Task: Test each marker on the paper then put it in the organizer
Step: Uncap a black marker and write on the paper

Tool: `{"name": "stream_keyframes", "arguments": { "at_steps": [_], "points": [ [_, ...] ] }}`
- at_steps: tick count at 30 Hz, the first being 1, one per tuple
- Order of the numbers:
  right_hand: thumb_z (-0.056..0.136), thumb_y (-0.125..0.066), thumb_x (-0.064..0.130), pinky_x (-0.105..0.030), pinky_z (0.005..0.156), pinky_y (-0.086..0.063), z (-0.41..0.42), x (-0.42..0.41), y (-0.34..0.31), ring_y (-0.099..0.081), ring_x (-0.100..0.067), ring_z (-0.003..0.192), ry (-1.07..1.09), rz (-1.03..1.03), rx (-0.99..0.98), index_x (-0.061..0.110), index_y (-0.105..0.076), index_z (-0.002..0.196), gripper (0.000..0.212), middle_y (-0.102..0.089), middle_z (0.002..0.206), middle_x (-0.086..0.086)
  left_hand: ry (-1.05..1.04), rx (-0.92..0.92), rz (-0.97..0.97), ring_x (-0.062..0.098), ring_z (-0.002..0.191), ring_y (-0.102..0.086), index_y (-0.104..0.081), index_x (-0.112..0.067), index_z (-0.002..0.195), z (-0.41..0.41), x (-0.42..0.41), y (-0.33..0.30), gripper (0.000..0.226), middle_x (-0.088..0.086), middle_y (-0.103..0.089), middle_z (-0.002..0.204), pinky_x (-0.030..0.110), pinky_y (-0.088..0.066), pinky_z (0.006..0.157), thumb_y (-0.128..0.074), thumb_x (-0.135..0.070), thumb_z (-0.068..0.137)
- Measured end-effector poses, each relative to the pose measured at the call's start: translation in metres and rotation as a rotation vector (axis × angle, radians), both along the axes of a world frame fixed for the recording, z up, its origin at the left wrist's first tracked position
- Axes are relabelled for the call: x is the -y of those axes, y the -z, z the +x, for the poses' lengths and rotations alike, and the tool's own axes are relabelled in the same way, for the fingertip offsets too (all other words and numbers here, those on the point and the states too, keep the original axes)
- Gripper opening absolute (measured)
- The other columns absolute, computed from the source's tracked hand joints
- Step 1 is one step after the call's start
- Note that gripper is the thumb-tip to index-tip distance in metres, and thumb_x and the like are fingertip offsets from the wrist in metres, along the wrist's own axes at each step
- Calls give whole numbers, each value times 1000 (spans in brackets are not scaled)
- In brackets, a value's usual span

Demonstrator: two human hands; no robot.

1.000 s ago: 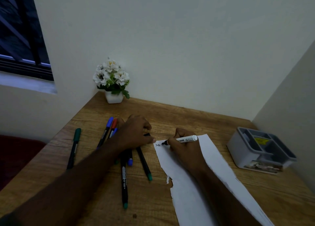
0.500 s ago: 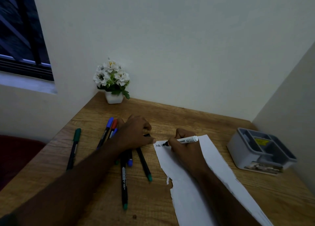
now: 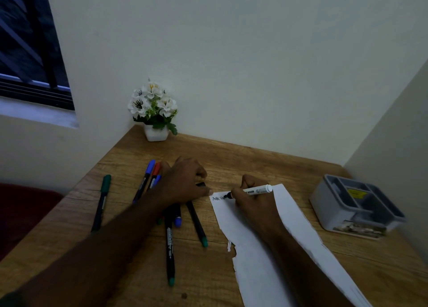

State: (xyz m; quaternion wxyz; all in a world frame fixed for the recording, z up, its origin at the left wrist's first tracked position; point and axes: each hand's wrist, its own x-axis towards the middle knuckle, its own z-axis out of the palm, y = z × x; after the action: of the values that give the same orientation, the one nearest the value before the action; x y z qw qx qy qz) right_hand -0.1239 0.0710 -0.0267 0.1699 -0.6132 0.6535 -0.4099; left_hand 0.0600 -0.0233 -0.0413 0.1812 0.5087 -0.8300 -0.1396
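A white marker [image 3: 253, 192] is gripped by the right hand [image 3: 252, 202], its dark tip set on the far corner of the paper [image 3: 266, 248], where a few letters are already written. The left hand [image 3: 183, 183] is laid on the worktop [image 3: 254, 163] with fingers loosely bent, its thumb tip at the paper's corner; whether anything is held beneath it cannot be told.

The sheet is torn along its near left edge and pinned at one corner only, so it could be dragged or torn further by a hard stroke. The loose markers [image 3: 170, 244] under and around the left forearm could be rolled off the worktop if that arm is shifted.

The grey organizer [image 3: 356, 208] is seen well apart on the right. A yellow label shows in one compartment; no marker is seen in it, though its interior is blurred.
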Motion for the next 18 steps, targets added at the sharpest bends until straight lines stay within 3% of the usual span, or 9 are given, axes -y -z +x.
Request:
{"name": "stream_keyframes", "arguments": {
  "at_steps": [5,10,15,18],
  "points": [
    [90,-68,16,-12,46,-36,1,0,0,-48,-1,51,-21,10,-27,-6,-54,76,29,-54,62,-8,-6,5,-9,13,126,-38,-64,-32,112,0,0,1,50,-14,-53,120,54,-28,105,-70,-62,72],
    [89,-68,14,-17,48,-36,-1,-1,-3,-43,-7,52,0,-5,14,-10,-53,77,30,-59,71,-24,-8,22,-4,13,126,-36,-63,-33,113,0,1,1,50,-15,-52,118,54,-26,105,-69,-63,72],
    [89,-65,10,-17,45,-31,1,-1,-3,-36,-8,50,-24,9,28,-12,-48,75,31,-49,63,-17,-11,19,-17,12,125,-37,-64,-33,112,0,1,2,50,-15,-52,118,54,-26,105,-69,-63,72],
    [88,-66,8,-16,45,-30,0,-1,-2,-37,-9,51,-29,15,73,-13,-45,75,32,-48,64,-23,-7,27,-14,13,126,-37,-63,-33,114,-1,1,1,52,-14,-52,119,54,-27,105,-69,-63,73]
  ]
}}
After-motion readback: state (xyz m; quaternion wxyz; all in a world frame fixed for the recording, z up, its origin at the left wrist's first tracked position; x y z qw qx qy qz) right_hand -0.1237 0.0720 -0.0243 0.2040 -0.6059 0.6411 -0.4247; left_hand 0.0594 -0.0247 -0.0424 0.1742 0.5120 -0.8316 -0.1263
